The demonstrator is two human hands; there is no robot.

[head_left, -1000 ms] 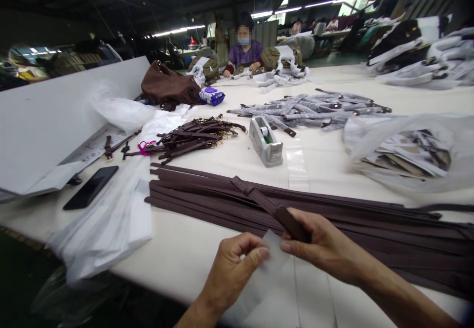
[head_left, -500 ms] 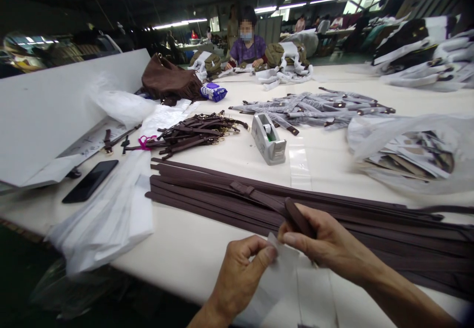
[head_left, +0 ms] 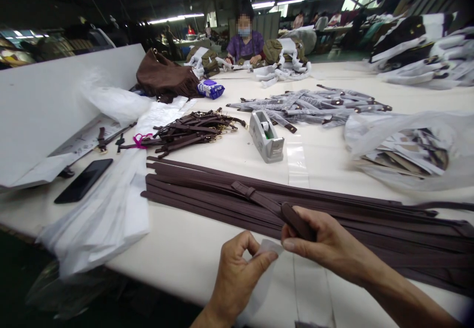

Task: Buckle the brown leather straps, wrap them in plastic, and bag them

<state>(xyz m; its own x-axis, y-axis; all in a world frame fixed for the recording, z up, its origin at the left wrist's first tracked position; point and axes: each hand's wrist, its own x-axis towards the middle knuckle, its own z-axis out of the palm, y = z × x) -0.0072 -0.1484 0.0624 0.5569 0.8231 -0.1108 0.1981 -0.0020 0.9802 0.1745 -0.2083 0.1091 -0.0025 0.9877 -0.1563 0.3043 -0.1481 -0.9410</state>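
Note:
In my right hand (head_left: 328, 239) is a dark brown leather strap (head_left: 296, 219), folded over so its rounded end sticks up past the fingers. The strap's other part, with a keeper loop (head_left: 242, 188), runs away over a long pile of flat brown straps (head_left: 200, 197). My left hand (head_left: 235, 276), close by on the left, pinches a thin translucent plastic sheet (head_left: 269, 246) between thumb and forefinger. The sheet's edge lies near my right fingertips; whether they touch it I cannot tell. Its lower part hangs beside my left wrist.
A grey tape dispenser (head_left: 266, 138) stands beyond the straps. Short buckled straps (head_left: 192, 130), plastic-wrapped straps (head_left: 307, 105) and a clear bag of scraps (head_left: 403, 152) lie around it. At left are a phone (head_left: 83, 181) and white sleeves (head_left: 122, 204). A co-worker (head_left: 245, 46) sits opposite.
The plastic sheet's upper edge has tipped over and now lies lower between my hands. Both hands keep their holds. The view has shifted slightly.

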